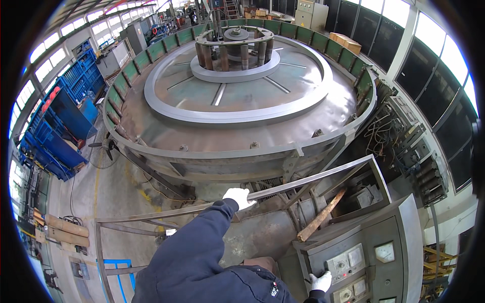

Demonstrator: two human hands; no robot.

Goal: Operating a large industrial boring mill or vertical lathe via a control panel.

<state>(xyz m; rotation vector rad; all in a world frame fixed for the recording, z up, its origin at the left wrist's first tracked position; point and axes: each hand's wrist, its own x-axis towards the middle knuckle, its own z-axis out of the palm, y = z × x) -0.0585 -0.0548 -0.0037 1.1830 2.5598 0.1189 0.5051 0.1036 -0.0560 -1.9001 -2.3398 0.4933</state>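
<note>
My left hand [239,198], in a white glove, is closed around the top bar of a metal railing [288,185] in front of me. My right hand [321,282], also gloved in white, is low at the face of a grey control cabinet [379,230]. Its fingers look apart, with one pointing toward the panel's left edge, and I see nothing held in it. Right beside that hand are a panel with a knob and small lights [346,259] and a similar knob panel [352,292] below. Beyond the railing spreads a large round machine table [242,134] with concentric metal rings.
A green segmented wall [121,86] rims the machine. A wooden plank [322,214] leans beside the cabinet. Blue metal cabinets [53,134] and a black fan [104,146] stand left. Cables and machine parts [386,126] crowd the right wall. A blue frame [119,265] is at lower left.
</note>
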